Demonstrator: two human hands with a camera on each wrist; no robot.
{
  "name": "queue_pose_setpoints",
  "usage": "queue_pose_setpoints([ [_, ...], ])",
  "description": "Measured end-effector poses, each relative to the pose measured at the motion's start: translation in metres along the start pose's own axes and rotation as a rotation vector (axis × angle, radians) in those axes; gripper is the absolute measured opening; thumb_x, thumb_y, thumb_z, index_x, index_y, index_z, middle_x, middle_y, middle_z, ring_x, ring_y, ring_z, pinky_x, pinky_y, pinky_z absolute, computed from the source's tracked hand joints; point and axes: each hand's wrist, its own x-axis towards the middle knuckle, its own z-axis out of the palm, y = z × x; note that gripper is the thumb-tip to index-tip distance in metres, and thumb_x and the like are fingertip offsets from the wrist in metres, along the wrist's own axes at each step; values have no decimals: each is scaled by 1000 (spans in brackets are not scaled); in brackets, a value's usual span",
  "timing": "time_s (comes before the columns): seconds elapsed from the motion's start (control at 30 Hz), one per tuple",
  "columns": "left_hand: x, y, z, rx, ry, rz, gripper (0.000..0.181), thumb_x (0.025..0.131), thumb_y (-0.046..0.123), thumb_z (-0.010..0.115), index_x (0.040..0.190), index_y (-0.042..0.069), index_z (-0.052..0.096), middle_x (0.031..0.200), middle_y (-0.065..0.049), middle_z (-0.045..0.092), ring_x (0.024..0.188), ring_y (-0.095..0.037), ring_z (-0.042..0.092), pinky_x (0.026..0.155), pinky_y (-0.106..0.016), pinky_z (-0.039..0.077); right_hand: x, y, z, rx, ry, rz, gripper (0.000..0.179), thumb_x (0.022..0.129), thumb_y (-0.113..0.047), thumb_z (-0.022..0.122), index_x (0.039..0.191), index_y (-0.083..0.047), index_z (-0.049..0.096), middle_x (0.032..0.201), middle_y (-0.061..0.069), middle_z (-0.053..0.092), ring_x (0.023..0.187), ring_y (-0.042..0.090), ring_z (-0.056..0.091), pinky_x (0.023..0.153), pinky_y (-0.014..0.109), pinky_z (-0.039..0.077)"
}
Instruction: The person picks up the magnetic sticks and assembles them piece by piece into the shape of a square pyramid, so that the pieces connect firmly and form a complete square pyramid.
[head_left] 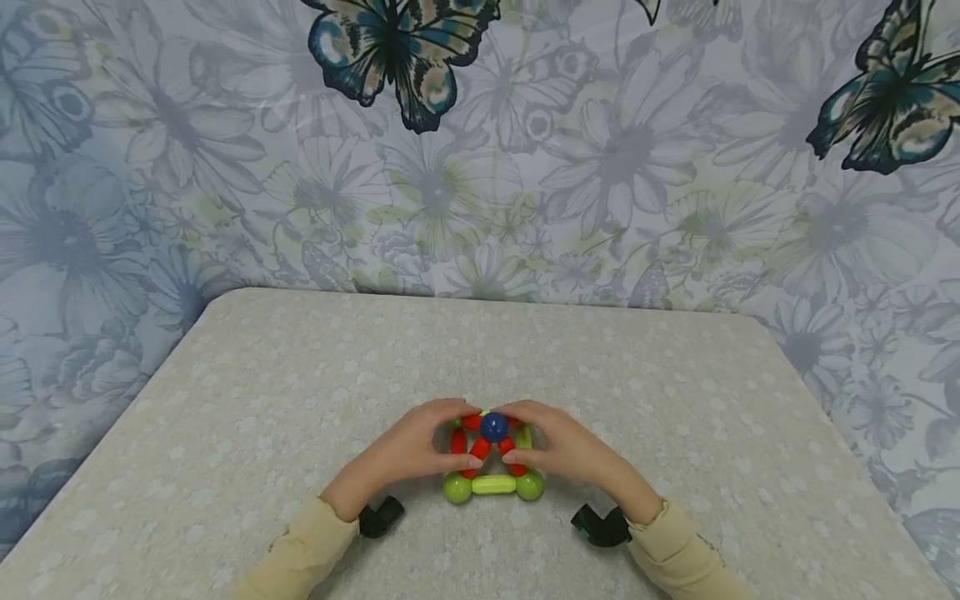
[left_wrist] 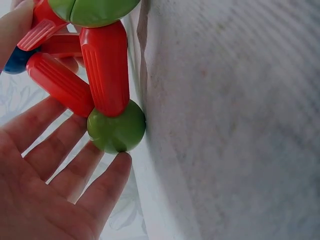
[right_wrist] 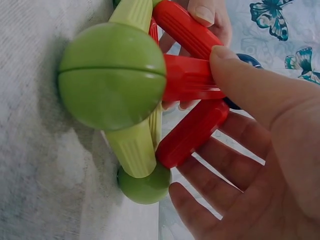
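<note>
On the table, a pyramid of magnetic building sticks and balls stands between my two hands. Its top is a blue ball [head_left: 493, 427], from which red sticks [right_wrist: 192, 132] slope down to green balls [head_left: 529, 484] at the base corners. Yellow-green sticks [head_left: 493, 484] and a red stick [left_wrist: 105, 70] form the base sides. My left hand [head_left: 411, 440] holds the left side, thumb on a near sloping stick, fingers behind. My right hand [head_left: 566, 446] grips the right side likewise, its thumb [right_wrist: 235, 70] on a red stick. Fingers partly hide the far sticks.
A light floral cloth covers the table [head_left: 675, 392]. Behind its far edge hangs fabric [head_left: 480, 208] with flowers and butterflies. Black wrist mounts [head_left: 603, 527] sit by both sleeves, close to the tabletop.
</note>
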Motion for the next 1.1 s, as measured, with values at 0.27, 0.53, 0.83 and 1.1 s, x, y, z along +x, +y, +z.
queue_pose_setpoints([
  [0.27,0,-2,2,2,-9,-10,65,77,52,71,128,13,57,126,1,55,118,-18,47,98,-41,37,-2,1,2,25,-9,34,54,85,-28,71,132,-11,51,127,0,53,115,15,49,94,38,42],
  [0.53,3,-4,2,0,2,-8,66,77,52,71,127,13,57,126,1,54,119,-18,46,99,-41,36,1,3,-1,13,-4,7,54,85,-25,71,132,-9,51,126,2,54,113,16,50,92,39,43],
  [0.83,5,-9,6,2,-10,-15,68,77,55,70,129,13,56,129,-1,53,124,-22,42,101,-43,33,-2,9,0,16,-16,43,55,86,-32,68,134,-13,50,128,-1,52,116,15,48,94,39,42],
  [1.1,4,-10,0,33,-26,-30,72,82,57,63,136,12,49,138,-3,45,127,-23,38,101,-44,33,-7,9,-8,1,1,88,60,89,-35,64,139,-9,44,135,2,47,123,20,43,98,42,37],
])
